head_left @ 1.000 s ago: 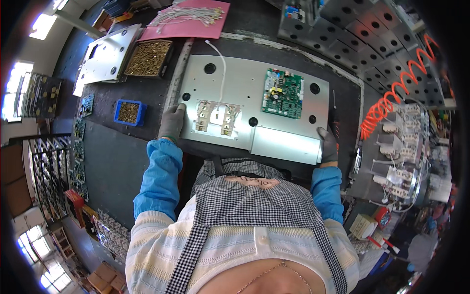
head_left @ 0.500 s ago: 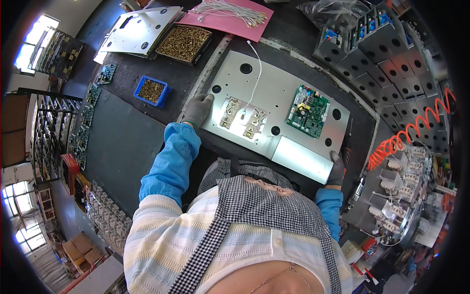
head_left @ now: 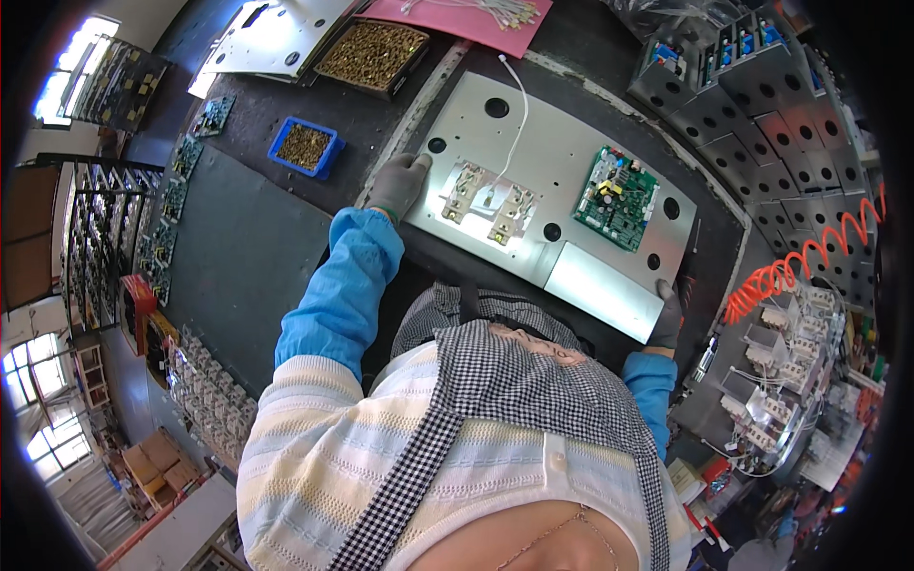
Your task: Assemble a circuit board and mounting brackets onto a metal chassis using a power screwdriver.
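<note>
A silvery sheet-metal panel [head_left: 547, 143] with round holes lies slightly turned in front of me. My left hand [head_left: 398, 183], in a grey glove, grips its left edge, thumb on top and the other fingers mostly hidden. My right hand [head_left: 667, 316], also gloved, is closed at the near right corner, beside the panel's raised bent cover [head_left: 602, 290]. A green circuit board [head_left: 617, 200] sits on the right half. Two metal-and-beige terminal blocks [head_left: 512, 215] sit on the left half, with a white cable [head_left: 519, 124] running from between them past the far edge.
On the bench are a blue bin of small brass-coloured parts [head_left: 305, 146], a larger tray of similar parts [head_left: 371, 55], and a pink sheet [head_left: 495, 33] bearing white cables. Stacked metal housings [head_left: 790, 133] stand far right, near an orange coiled hose [head_left: 781, 271]. Circuit boards [head_left: 171, 200] line the left.
The whole view has shifted, so bench and panel appear higher and slightly further right. Both hands keep their places on the panel, and its parts stay where they were on it.
</note>
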The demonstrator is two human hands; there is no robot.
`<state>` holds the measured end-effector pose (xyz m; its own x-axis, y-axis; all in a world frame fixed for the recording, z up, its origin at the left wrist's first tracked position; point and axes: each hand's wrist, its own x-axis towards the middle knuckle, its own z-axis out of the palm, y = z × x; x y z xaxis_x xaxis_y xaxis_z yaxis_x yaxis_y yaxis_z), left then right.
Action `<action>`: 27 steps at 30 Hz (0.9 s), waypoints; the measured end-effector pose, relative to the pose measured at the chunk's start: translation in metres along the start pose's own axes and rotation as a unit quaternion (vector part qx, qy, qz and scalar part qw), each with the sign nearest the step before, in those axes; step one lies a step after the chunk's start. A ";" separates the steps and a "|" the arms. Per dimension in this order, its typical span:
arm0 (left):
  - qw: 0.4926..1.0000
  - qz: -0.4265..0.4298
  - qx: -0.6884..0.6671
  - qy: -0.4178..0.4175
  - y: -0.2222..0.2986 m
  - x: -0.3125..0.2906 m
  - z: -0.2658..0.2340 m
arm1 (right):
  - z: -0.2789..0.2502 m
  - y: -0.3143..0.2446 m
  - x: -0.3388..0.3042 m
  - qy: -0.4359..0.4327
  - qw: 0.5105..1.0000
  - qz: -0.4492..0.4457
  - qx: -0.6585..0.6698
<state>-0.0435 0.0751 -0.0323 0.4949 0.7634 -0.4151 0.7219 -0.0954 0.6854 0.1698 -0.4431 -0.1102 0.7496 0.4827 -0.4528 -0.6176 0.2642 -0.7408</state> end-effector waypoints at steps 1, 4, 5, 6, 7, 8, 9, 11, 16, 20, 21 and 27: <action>1.000 -0.005 0.000 0.002 -0.003 0.001 0.000 | 0.006 -0.001 -0.002 0.010 1.000 -0.010 -0.016; 1.000 0.009 0.003 -0.003 -0.007 0.001 -0.001 | 0.015 -0.001 -0.006 0.021 0.999 -0.018 -0.031; 1.000 0.006 0.001 -0.002 -0.008 0.001 -0.001 | 0.017 -0.002 -0.007 0.023 0.999 -0.016 -0.030; 1.000 0.005 -0.001 -0.003 -0.005 0.000 -0.001 | 0.012 -0.002 -0.007 0.025 0.999 -0.017 -0.030; 1.000 0.006 -0.001 -0.005 -0.002 -0.002 -0.001 | 0.007 -0.002 -0.006 0.028 0.999 -0.007 -0.019; 1.000 0.007 0.008 -0.007 0.001 -0.003 -0.001 | 0.003 -0.001 -0.006 0.032 0.999 0.002 -0.007; 1.000 0.007 0.017 -0.007 0.002 -0.005 -0.001 | 0.001 0.000 -0.005 0.034 0.999 0.002 -0.007; 1.000 0.011 0.002 0.002 -0.006 0.000 0.000 | -0.003 0.000 -0.001 0.021 1.000 0.018 0.004; 0.999 0.032 -0.019 0.008 -0.019 0.013 0.005 | -0.007 0.000 0.003 0.018 1.000 -0.008 -0.002; 0.999 0.044 -0.018 0.013 -0.023 0.018 0.009 | -0.004 0.000 0.000 0.022 1.000 -0.017 -0.002; 0.999 0.046 -0.016 0.016 -0.025 0.018 0.008 | 0.002 -0.001 -0.002 0.021 1.000 -0.016 -0.003; 0.999 0.034 -0.019 0.021 -0.019 0.011 0.008 | 0.007 -0.005 -0.004 0.013 1.000 -0.001 0.014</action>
<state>-0.0479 0.0799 -0.0546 0.5207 0.7823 -0.3420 0.6678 -0.1237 0.7340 0.1680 -0.4409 -0.1010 0.7561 0.4604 -0.4652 -0.6229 0.2883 -0.7272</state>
